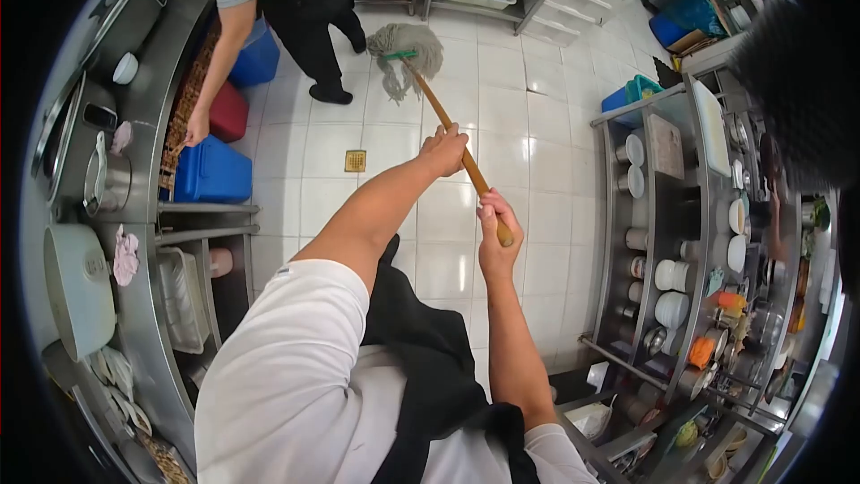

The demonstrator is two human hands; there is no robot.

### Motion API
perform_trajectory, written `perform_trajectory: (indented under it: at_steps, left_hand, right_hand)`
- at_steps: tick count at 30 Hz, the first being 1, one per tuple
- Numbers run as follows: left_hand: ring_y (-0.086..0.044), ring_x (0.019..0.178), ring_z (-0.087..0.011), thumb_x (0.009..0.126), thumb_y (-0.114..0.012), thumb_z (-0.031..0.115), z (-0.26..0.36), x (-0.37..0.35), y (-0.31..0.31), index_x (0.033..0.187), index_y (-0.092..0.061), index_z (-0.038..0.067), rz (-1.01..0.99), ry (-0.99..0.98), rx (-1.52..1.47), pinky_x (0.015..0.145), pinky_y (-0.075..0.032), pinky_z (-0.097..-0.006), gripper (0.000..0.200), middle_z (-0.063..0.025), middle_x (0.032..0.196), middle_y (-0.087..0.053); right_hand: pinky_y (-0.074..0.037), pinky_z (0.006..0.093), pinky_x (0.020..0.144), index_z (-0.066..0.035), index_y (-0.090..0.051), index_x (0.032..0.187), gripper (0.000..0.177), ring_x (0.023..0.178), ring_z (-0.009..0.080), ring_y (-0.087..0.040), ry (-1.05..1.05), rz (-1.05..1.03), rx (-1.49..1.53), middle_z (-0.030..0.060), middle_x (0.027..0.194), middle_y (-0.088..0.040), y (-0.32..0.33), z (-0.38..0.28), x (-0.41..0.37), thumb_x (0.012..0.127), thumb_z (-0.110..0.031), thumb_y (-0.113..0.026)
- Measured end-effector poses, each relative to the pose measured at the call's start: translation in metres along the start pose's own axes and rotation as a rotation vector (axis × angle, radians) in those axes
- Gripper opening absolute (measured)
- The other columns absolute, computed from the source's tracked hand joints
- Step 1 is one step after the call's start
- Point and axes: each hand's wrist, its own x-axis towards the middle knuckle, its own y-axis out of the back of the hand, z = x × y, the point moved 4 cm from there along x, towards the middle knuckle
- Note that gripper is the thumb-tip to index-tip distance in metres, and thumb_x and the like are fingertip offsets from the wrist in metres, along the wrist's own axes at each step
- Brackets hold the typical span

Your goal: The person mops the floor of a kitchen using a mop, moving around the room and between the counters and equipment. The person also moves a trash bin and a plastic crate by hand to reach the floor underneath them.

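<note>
A string mop [414,47] with a grey head, a green clamp and a wooden handle reaches away from me across the white tiled floor [452,255]. Its head lies on the tiles close to another person's shoes. My left hand [443,151] is closed around the middle of the handle, with that arm stretched forward. Nearer to my body, my right hand [497,231] grips the handle close to its rounded end. The handle slants from upper left down to the right.
A person in dark trousers [309,27] stands at upper left, one hand by a blue bin [213,170]. Steel counters with pots and a grey tub [79,291] line the left. Steel shelves [658,242] with bowls fill the right. A brass drain [356,160] sits in the floor.
</note>
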Motion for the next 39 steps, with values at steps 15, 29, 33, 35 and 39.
perform_trajectory:
  at_steps: [15,29,33,35,39]
  left_hand:
    - [-0.065,0.083,-0.0359,0.075,-0.058,0.011,0.287,-0.215,-0.241,0.085,-0.065,0.006,-0.657,-0.858,0.065,0.073,-0.051,-0.0487,0.013,-0.0158,0.083,-0.067]
    - [-0.064,0.079,-0.0389,0.076,-0.062,0.018,0.41,-0.363,-0.212,0.078,-0.069,0.003,-0.765,-0.951,-0.428,0.071,-0.051,-0.0477,0.017,-0.0196,0.077,-0.067]
    - [-0.065,0.08,-0.0384,0.069,-0.059,0.012,0.323,-0.315,-0.167,0.077,-0.068,0.003,-0.631,-0.764,-0.342,0.071,-0.052,-0.0469,0.015,-0.0183,0.079,-0.067]
    - [-0.065,0.082,-0.0383,0.069,-0.059,0.012,0.264,-0.287,-0.154,0.079,-0.068,0.004,-0.558,-0.614,-0.288,0.072,-0.052,-0.0468,0.015,-0.0179,0.081,-0.067]
    - [-0.064,0.082,-0.0373,0.069,-0.059,0.01,0.114,-0.236,-0.108,0.082,-0.066,0.008,-0.372,-0.452,-0.229,0.072,-0.05,-0.0467,0.015,-0.0155,0.081,-0.067]
  right_hand:
    - [-0.044,0.0451,0.094,0.002,-0.063,0.084,0.012,0.104,0.0331,-0.059,-0.116,0.386,-0.245,0.0177,0.096,-0.065,0.382,-0.194,-0.336,0.085,-0.01,-0.06]
    - [-0.034,0.0255,0.05,-0.008,-0.044,0.08,0.026,0.044,0.0073,-0.031,0.385,0.308,0.099,-0.0046,0.052,-0.031,0.398,-0.338,-0.363,0.102,-0.02,-0.039]
    - [-0.033,0.0251,0.051,-0.007,-0.044,0.08,0.024,0.045,0.0079,-0.032,0.351,0.336,0.208,-0.0041,0.05,-0.03,0.349,-0.297,-0.302,0.101,-0.02,-0.04]
    - [-0.034,0.0266,0.052,-0.007,-0.044,0.08,0.024,0.046,0.0081,-0.033,0.327,0.246,0.26,-0.0038,0.051,-0.031,0.306,-0.276,-0.262,0.101,-0.02,-0.04]
    - [-0.04,0.0342,0.059,-0.008,-0.045,0.077,0.024,0.052,0.0122,-0.037,0.256,0.129,0.255,-0.0009,0.054,-0.034,0.183,-0.227,-0.196,0.096,-0.021,-0.045]
